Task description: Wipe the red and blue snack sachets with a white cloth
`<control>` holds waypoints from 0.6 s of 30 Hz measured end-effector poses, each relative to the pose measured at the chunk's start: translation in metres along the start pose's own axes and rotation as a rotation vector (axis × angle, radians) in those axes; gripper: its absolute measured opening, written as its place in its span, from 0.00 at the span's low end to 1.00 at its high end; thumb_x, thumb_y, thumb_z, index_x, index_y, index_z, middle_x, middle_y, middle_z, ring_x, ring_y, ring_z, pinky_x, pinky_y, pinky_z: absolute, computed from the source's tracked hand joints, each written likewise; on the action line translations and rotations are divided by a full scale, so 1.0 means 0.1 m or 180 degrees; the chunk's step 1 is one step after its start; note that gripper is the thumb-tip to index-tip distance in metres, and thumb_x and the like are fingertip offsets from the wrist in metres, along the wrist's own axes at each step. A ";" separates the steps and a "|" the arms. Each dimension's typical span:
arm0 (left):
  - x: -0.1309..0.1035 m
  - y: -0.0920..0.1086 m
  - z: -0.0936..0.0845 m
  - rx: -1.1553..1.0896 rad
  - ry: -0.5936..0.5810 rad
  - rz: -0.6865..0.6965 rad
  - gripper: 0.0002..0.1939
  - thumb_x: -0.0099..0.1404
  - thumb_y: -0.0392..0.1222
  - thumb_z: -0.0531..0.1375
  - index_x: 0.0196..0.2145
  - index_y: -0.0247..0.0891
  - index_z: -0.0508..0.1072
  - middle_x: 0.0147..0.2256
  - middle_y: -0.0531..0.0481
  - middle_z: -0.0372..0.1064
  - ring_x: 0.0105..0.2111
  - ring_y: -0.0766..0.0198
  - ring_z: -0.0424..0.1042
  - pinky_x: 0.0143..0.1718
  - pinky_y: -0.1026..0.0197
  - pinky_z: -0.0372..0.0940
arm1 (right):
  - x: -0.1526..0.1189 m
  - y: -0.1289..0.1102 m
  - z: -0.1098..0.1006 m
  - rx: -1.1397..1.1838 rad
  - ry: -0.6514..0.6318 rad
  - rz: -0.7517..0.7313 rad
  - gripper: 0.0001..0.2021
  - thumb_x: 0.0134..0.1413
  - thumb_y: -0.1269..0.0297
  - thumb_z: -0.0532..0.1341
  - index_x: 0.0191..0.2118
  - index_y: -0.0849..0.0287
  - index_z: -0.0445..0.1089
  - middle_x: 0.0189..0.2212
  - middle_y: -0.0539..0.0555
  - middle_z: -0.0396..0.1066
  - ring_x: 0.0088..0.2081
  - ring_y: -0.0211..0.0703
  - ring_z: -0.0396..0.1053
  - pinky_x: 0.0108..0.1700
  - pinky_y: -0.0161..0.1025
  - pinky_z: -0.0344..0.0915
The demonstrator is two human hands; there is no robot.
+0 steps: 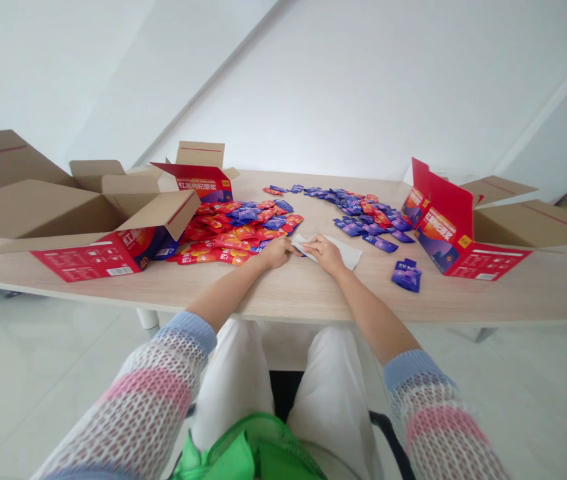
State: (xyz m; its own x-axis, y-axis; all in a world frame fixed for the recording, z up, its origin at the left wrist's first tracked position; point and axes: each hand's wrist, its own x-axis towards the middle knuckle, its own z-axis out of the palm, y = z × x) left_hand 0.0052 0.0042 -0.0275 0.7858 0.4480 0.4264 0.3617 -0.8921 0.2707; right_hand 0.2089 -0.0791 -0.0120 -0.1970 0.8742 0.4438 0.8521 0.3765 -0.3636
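My left hand (278, 253) is closed at the table's middle, pinching a sachet whose dark blue edge just shows beside the fingertips. The rest of that sachet is covered. My right hand (327, 254) presses a white wipe (349, 253) with closed fingers, and the wipe lies partly over the sachet. To the left of my left hand spreads a heap of red and purple sachets (236, 240). Beyond my right hand lies a looser spread of mostly purple sachets (363, 210). One purple group of sachets (406, 275) sits apart, nearer the front edge.
A large open red carton (93, 259) stands at the left, flaps spread wide. Behind it is another open carton (203, 185). At the right stands a third open carton (443, 233), its flaps reaching outward. The pale wooden table (293, 293) backs onto a white wall.
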 end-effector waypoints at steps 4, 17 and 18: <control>0.01 0.00 0.01 -0.0158 0.0059 -0.0118 0.29 0.48 0.20 0.52 0.41 0.41 0.80 0.41 0.48 0.75 0.41 0.62 0.72 0.46 0.62 0.65 | 0.00 -0.12 0.04 -0.0202 -0.0264 0.0177 0.16 0.63 0.56 0.53 0.52 0.47 0.70 0.43 0.51 0.68 0.44 0.40 0.65 0.43 0.32 0.58; 0.02 0.03 -0.05 -0.0011 -0.0105 0.0034 0.32 0.49 0.19 0.52 0.45 0.45 0.77 0.49 0.50 0.72 0.46 0.63 0.70 0.49 0.62 0.63 | 0.06 0.14 0.01 -0.0885 0.0159 0.1555 0.15 0.62 0.57 0.55 0.51 0.46 0.72 0.44 0.57 0.65 0.44 0.46 0.65 0.43 0.38 0.60; 0.01 0.04 -0.05 0.0031 -0.0121 0.0005 0.32 0.48 0.19 0.52 0.46 0.46 0.77 0.49 0.51 0.72 0.46 0.63 0.70 0.50 0.62 0.63 | 0.06 0.17 0.01 -0.0906 0.0199 0.1626 0.15 0.62 0.58 0.55 0.50 0.46 0.72 0.44 0.57 0.65 0.44 0.47 0.65 0.43 0.39 0.61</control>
State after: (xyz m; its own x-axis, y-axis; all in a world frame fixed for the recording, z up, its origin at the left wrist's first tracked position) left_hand 0.0052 0.0012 -0.0210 0.8049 0.4441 0.3936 0.3651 -0.8935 0.2614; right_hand 0.2223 -0.0674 -0.0163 0.2943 0.9003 0.3208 0.9299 -0.1923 -0.3137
